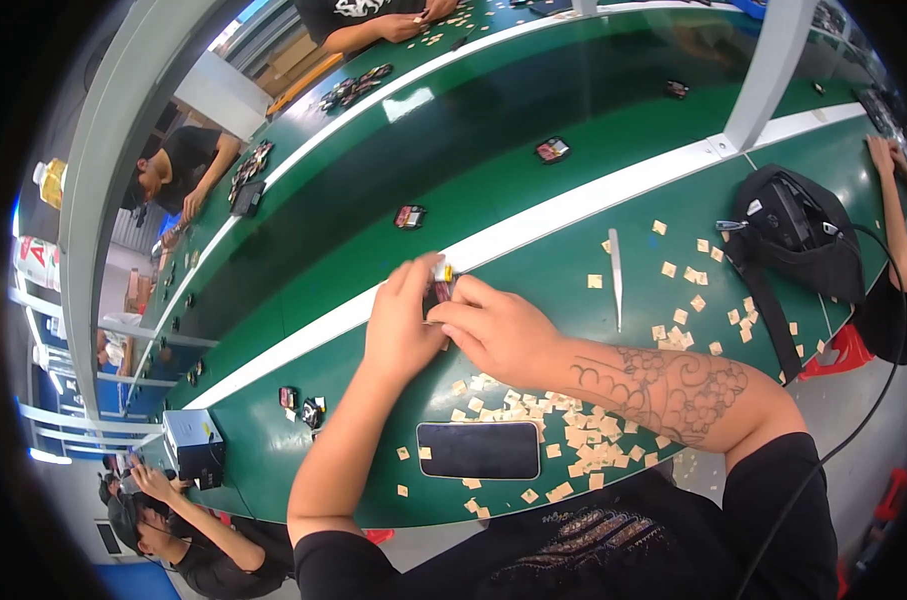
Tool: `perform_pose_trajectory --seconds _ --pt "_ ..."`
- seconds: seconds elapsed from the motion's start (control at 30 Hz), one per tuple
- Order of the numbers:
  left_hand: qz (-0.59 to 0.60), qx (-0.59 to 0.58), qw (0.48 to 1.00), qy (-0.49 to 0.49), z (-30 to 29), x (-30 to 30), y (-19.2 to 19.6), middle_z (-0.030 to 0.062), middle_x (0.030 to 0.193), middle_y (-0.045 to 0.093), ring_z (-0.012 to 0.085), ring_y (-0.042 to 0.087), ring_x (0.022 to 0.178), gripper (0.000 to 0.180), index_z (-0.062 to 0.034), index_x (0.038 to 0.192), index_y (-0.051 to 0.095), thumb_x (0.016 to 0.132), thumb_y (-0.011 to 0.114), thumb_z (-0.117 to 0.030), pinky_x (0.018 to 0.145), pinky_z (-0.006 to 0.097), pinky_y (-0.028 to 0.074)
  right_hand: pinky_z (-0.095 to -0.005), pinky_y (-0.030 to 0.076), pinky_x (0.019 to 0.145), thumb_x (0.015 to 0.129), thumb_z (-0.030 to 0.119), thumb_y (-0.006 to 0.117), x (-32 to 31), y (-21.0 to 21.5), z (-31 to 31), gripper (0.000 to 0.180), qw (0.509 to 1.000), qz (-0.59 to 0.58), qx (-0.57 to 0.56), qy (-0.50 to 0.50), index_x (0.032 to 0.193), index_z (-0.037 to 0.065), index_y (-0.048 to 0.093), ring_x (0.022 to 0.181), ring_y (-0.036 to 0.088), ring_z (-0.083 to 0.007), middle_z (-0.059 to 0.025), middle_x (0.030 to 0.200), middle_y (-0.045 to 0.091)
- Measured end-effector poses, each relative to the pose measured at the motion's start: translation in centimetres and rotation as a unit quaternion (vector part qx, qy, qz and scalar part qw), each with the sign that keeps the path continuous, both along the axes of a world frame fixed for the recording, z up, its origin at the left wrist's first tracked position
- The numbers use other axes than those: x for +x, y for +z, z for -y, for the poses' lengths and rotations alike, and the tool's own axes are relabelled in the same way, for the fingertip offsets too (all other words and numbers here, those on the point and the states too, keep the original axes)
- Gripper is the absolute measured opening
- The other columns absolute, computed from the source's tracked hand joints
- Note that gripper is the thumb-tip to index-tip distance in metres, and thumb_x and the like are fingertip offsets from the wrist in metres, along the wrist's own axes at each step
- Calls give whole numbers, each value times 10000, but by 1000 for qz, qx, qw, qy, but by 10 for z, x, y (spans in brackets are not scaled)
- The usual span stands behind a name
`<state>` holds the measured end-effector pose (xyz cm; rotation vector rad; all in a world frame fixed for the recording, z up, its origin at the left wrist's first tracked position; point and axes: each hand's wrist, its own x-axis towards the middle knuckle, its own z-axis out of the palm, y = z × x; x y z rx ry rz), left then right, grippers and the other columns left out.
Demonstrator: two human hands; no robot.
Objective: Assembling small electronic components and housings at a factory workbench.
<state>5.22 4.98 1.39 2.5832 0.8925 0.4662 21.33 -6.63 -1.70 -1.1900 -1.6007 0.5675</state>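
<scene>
Tan square labels [573,440] beside hands [453,325]

Left hand [403,322] and right hand [498,332] pinch together.

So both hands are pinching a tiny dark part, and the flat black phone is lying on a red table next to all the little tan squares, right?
Not quite. The table under the flat black phone is green, not red, as the head view shows. The rest holds: the left hand and right hand pinch a tiny dark part, with little tan squares beside the phone.
</scene>
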Motion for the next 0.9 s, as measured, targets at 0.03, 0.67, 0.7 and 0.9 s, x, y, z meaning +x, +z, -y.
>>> perform_pose_trajectory --seconds 0.03,0.67,0.7,0.9 --pt "9 -37 999 14 11 -8 -3 160 1131 691 346 674 1077 668 -61 1399 625 778 868 -103 920 450 551 -442 547 818 992 20 674 1 -2 -1 188 1000 1 -1 4 1175 20 717 928 659 -324 -123 1039 582" --pt "126 -27 990 -62 31 -52 -12 136 1155 654 393 662 1073 543 -70 1333 639 842 871 -81 924 471 550 -425 567 744 892 48 773 -8 31 2 129 923 382 -39 -18 1004 74 713 882 661 -289 -70 936 603" --pt "131 -29 989 -63 32 -52 -13 136 1155 654 393 662 1073 543 -70 1333 639 842 871 -81 924 471 550 -429 563 745 897 49 772 -10 30 2 128 928 369 -35 -25 1012 72 720 876 658 -295 -75 931 599" --pt "110 -38 992 -49 37 -50 -10 133 1134 646 385 655 1081 555 -78 1335 634 834 872 -80 921 464 552 -455 553 749 903 51 764 -5 27 0 132 944 327 -48 -18 1034 63 749 862 647 -328 -96 902 592"
